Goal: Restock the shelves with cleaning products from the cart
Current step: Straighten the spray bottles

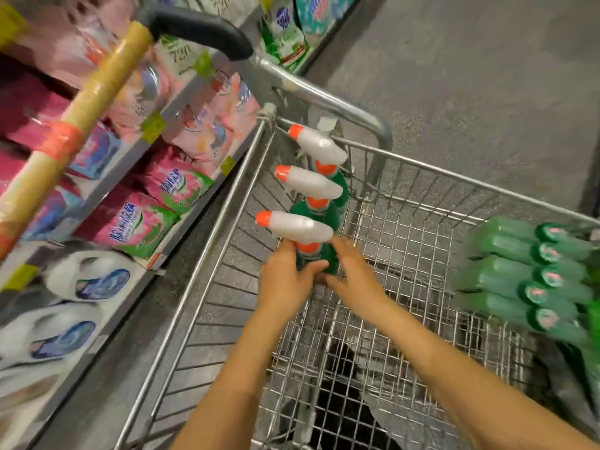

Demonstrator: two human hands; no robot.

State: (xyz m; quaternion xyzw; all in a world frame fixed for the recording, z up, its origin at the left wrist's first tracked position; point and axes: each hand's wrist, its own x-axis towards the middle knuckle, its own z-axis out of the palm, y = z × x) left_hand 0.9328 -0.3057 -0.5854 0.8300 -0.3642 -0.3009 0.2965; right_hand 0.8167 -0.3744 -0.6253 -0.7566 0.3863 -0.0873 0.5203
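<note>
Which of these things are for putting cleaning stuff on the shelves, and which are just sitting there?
For the job:
- three spray bottles
- the nearest spray bottle, held by the left hand and right hand
- green bottles
- the cart
- the shelves

Just sitting there:
- pink bags and white jugs, already shelved
- a wrapped roll, upper left
</note>
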